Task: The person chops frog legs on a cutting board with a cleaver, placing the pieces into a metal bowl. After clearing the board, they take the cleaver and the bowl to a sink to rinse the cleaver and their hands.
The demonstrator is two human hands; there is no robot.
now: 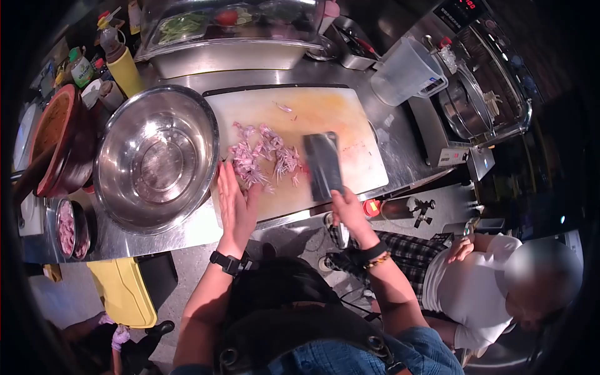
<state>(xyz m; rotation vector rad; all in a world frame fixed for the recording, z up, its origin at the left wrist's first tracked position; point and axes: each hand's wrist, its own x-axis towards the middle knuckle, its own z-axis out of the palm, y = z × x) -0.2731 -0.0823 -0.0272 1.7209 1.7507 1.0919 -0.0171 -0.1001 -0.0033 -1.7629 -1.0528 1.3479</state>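
My right hand [350, 212] is wrapped round the handle of a cleaver [323, 164], whose broad dark blade lies over the white cutting board [359, 134], right of the pile. That pile of pinkish-purple pieces [250, 164] with thin strands looks like cut squid tentacles. At its near left edge is my left hand [236, 203], fingers stretched out and nothing gripped; the fingertips are close to the pieces, but contact cannot be made out. A large steel bowl [159, 159] stands just left of the board, with no food visible inside.
Behind the board is a covered steel container [231, 57] with vegetables. A clear plastic jug [403, 72] stands at back right. A brown pot [56, 140] and bowls of pink meat [65, 228] are on the left. A co-worker in a white shirt [465, 287] is close on the right.
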